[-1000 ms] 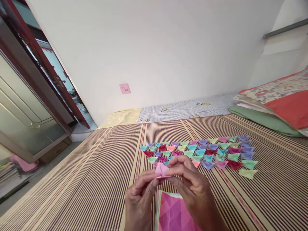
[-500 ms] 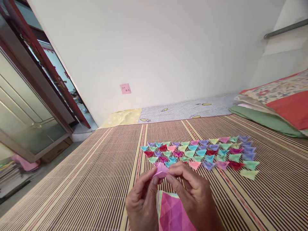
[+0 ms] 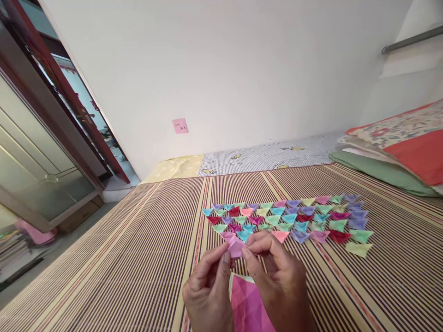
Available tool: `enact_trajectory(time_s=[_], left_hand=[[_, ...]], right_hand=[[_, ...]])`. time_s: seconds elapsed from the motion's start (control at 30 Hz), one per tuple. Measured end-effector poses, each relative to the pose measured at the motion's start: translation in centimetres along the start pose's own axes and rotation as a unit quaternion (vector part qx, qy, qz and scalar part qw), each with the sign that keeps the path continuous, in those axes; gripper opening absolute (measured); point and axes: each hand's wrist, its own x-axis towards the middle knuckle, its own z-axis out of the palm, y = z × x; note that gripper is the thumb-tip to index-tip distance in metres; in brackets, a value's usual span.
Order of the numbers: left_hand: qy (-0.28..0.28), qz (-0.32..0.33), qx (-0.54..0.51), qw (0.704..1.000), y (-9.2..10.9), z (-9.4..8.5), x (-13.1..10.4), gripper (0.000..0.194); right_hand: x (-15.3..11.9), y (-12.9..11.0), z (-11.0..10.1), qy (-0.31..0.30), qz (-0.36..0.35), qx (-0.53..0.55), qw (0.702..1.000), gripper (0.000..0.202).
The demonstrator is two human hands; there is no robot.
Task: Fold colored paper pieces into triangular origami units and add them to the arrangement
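Between both hands is a small piece of light pink folded paper (image 3: 236,248), pointed at its corners. My left hand (image 3: 212,287) pinches its left side with thumb and forefinger. At the right corner, the thumb and fingertips of my right hand (image 3: 278,272) close on it. Below the hands lies a stack of square paper sheets (image 3: 249,306), magenta on top, partly hidden by my right hand. Just beyond are rows of small folded paper pieces (image 3: 273,220) in several colours; my right hand covers part of the nearest row.
A striped mat (image 3: 131,258) spreads under everything. At its far edge a checked cloth (image 3: 256,159) and a yellow cloth (image 3: 180,167) meet the wall. Folded bedding (image 3: 398,175) lies at right. A pink note (image 3: 180,126) is stuck on the wall; a doorway (image 3: 93,120) opens at left.
The pink folded paper has turned in my fingers and shows a flatter, broader face. Both hands have shifted slightly to the right.
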Motion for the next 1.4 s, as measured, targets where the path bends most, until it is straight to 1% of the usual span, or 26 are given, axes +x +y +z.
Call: enact_trajectory(time_s=[0.07, 0.13, 0.17, 0.23, 0.3, 0.37, 0.5, 0.63, 0.73, 0.83, 0.87, 0.93, 1.03, 1.13, 1.2, 1.27, 1.33, 1.4], left_hand=[[-0.013, 0.0, -0.003, 1.0, -0.1, -0.2, 0.3, 0.019], [-0.017, 0.003, 0.0, 1.0, -0.1, -0.5, 0.5, 0.018], [-0.016, 0.005, 0.003, 1.0, -0.1, -0.6, 0.6, 0.017], [-0.018, 0.006, 0.01, 1.0, -0.1, -0.7, 0.6, 0.016], [-0.027, -0.001, 0.023, 0.999, 0.0, -0.8, 0.5, 0.017], [-0.036, -0.007, 0.038, 0.999, 0.1, -0.9, 0.4, 0.019], [-0.049, -0.007, 0.045, 0.998, 0.4, -0.6, 0.1, 0.019], [-0.059, 0.006, 0.05, 0.997, 0.5, -0.2, 0.0, 0.015], [-0.084, -0.01, 0.039, 0.996, 0.4, -0.3, 0.4, 0.016], [-0.136, -0.057, 0.011, 0.989, 0.2, -0.8, 1.0, 0.029], [-0.155, -0.069, 0.011, 0.985, 0.2, -0.9, 1.1, 0.031], [-0.182, -0.081, 0.018, 0.98, 0.2, -1.1, 1.3, 0.025], [-0.18, -0.083, 0.021, 0.98, 0.2, -1.1, 1.1, 0.019], [-0.167, -0.087, 0.014, 0.982, 0.0, -1.1, 0.9, 0.019], [-0.171, -0.099, 0.006, 0.98, 0.0, -1.1, 0.9, 0.025], [-0.201, -0.117, 0.008, 0.973, 0.1, -1.2, 1.1, 0.027], [-0.242, -0.13, 0.011, 0.962, 0.3, -1.2, 1.3, 0.024], [-0.26, -0.134, 0.013, 0.956, 0.5, -1.1, 1.5, 0.022]], right_hand=[[-0.1, -0.1, 0.2, 0.006, 0.015, -0.003, 1.0, 0.013], [-0.1, -0.2, 0.2, 0.008, 0.042, -0.009, 0.999, 0.006], [0.0, -0.3, 0.3, 0.003, 0.055, -0.013, 0.998, 0.006], [0.2, -0.5, 0.2, -0.021, 0.065, -0.02, 0.997, 0.015], [0.5, -0.7, 0.0, -0.056, 0.056, -0.03, 0.996, 0.014], [0.7, -0.9, -0.2, -0.077, 0.042, -0.044, 0.995, 0.013], [0.8, -0.9, -0.3, -0.075, 0.013, -0.072, 0.995, 0.012], [0.6, -0.8, -0.4, -0.082, 0.006, -0.077, 0.994, 0.019], [0.6, -0.8, -0.4, -0.088, 0.049, -0.037, 0.994, 0.023], [0.8, -0.7, -0.6, -0.084, 0.136, 0.053, 0.986, 0.026], [0.8, -0.7, -0.6, -0.083, 0.162, 0.08, 0.98, 0.027], [1.0, -0.6, -0.7, -0.088, 0.196, 0.123, 0.969, 0.029], [1.1, -0.5, -0.6, -0.11, 0.217, 0.165, 0.956, 0.029], [1.1, -0.4, -0.7, -0.123, 0.217, 0.179, 0.952, 0.029], [1.3, -0.4, -1.0, -0.126, 0.204, 0.169, 0.956, 0.029], [1.6, -0.4, -1.4, -0.143, 0.181, 0.14, 0.963, 0.028], [1.9, -0.4, -1.9, -0.178, 0.157, 0.106, 0.966, 0.026], [2.0, -0.3, -2.1, -0.204, 0.147, 0.089, 0.964, 0.025]])
